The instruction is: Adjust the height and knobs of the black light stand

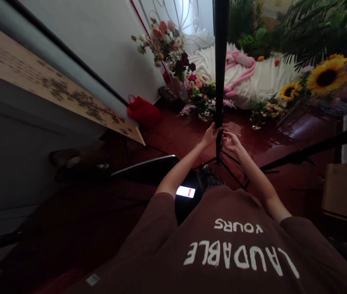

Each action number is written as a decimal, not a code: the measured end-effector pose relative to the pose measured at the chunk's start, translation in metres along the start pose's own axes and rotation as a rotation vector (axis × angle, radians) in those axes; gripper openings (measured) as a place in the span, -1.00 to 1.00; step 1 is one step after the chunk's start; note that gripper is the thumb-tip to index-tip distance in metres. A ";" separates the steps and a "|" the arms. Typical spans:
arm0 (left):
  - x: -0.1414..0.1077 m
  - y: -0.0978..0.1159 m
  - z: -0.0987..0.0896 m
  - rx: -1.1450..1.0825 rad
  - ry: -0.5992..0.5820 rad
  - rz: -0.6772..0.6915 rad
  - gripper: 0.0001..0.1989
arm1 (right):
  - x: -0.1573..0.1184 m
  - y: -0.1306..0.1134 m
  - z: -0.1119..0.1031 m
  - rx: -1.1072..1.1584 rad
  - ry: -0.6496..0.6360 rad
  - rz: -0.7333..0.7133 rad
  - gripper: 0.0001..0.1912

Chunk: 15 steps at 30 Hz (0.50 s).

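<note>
In front of me a black tripod stand (pixel 221 61) rises upright, its thin legs (pixel 233 169) spread over the floor. My left hand (pixel 210 134) is closed round the lower part of its pole from the left side. On the right side of the pole, my right hand (pixel 231 141) has its fingers bent and pinched together close against it. What those fingertips hold is too dark and small to make out. Beside my left forearm, a phone (pixel 186 191) with a lit screen lies on a dark surface.
Artificial flowers (pixel 173 45) and sunflowers (pixel 326 76) surround a white cloth (pixel 262 81) bearing a pink plush toy (pixel 243 61). A red bag (pixel 144 111) sits by a long printed panel (pixel 69 92) on the left. To the right are another black pole (pixel 317 145) and a cardboard box (pixel 346 190).
</note>
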State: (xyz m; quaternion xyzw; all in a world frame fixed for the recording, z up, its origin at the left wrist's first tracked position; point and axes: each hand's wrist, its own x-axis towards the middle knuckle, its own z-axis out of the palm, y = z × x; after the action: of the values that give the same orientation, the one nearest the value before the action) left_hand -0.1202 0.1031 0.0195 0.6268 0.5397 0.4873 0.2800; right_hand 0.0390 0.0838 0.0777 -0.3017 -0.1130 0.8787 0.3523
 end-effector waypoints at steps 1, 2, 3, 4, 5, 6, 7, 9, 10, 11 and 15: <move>0.000 -0.001 0.000 0.004 0.005 0.010 -0.64 | 0.001 0.000 0.001 0.009 0.024 0.007 -0.84; 0.000 -0.002 0.001 0.005 0.008 0.019 -0.63 | 0.002 0.000 0.002 0.014 0.056 0.014 -0.84; 0.001 -0.002 0.001 0.003 0.008 0.025 -0.63 | 0.003 0.001 0.004 0.011 0.089 0.021 -0.85; 0.001 -0.002 0.001 0.002 0.006 0.029 -0.62 | 0.003 0.001 0.004 -0.009 0.121 0.023 -0.84; 0.001 -0.003 0.002 0.002 0.005 0.031 -0.62 | 0.003 0.001 0.004 -0.053 0.155 0.007 -0.82; 0.001 -0.003 0.002 0.003 0.009 0.032 -0.62 | 0.002 0.002 0.004 -0.130 0.187 -0.036 -0.77; 0.001 -0.003 0.002 0.007 0.015 0.032 -0.61 | 0.001 0.003 0.004 -0.243 0.223 -0.104 -0.71; 0.000 -0.002 0.003 0.014 0.027 0.032 -0.59 | -0.001 0.006 0.002 -0.563 0.295 -0.308 -0.58; 0.000 -0.002 0.003 0.015 0.028 0.033 -0.59 | -0.003 0.009 0.000 -0.753 0.321 -0.421 -0.55; 0.000 -0.002 0.003 0.013 0.026 0.033 -0.58 | -0.004 0.012 -0.001 -0.943 0.342 -0.522 -0.55; -0.003 -0.002 0.005 0.001 0.037 0.034 -0.54 | -0.009 0.030 -0.006 -1.454 0.420 -0.718 -0.67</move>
State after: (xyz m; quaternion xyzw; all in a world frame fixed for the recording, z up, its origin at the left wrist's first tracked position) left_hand -0.1163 0.1020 0.0148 0.6271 0.5343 0.5031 0.2612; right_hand 0.0316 0.0559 0.0647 -0.5567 -0.6728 0.3471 0.3420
